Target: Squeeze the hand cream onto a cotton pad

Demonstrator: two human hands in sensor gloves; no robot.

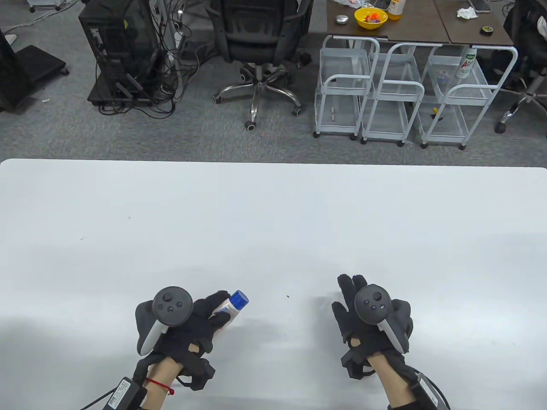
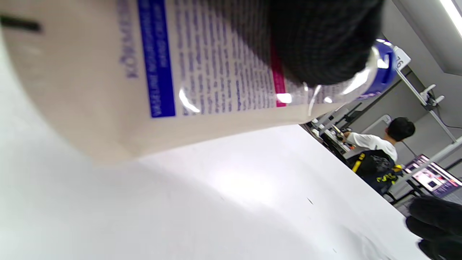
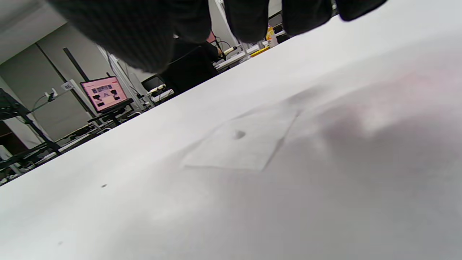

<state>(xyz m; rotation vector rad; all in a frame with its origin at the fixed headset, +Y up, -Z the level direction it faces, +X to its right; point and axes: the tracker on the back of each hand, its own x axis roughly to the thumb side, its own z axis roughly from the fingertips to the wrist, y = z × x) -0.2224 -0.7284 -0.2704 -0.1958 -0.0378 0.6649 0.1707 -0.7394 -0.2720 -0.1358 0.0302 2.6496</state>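
My left hand (image 1: 205, 314) grips a white hand cream tube (image 1: 224, 312) with a blue cap (image 1: 239, 299), just above the white table (image 1: 273, 213) at the near left, cap pointing up and right. The left wrist view shows the tube (image 2: 180, 72) close up, a gloved finger (image 2: 317, 39) pressed on it near the cap (image 2: 383, 68). My right hand (image 1: 354, 299) is open, fingers spread, holding nothing. A square white cotton pad (image 3: 242, 144) lies flat on the table below its fingers (image 3: 252, 18), with a small dab (image 3: 238, 134) on it. In the table view the pad hardly shows.
Past the table's far edge (image 1: 273, 161) stand an office chair (image 1: 256, 47), a computer tower (image 1: 119, 51), white wire carts (image 1: 397, 94) and a brown desk with a yellow bowl (image 1: 370, 18). A small dark speck (image 1: 287, 296) marks the table between the hands.
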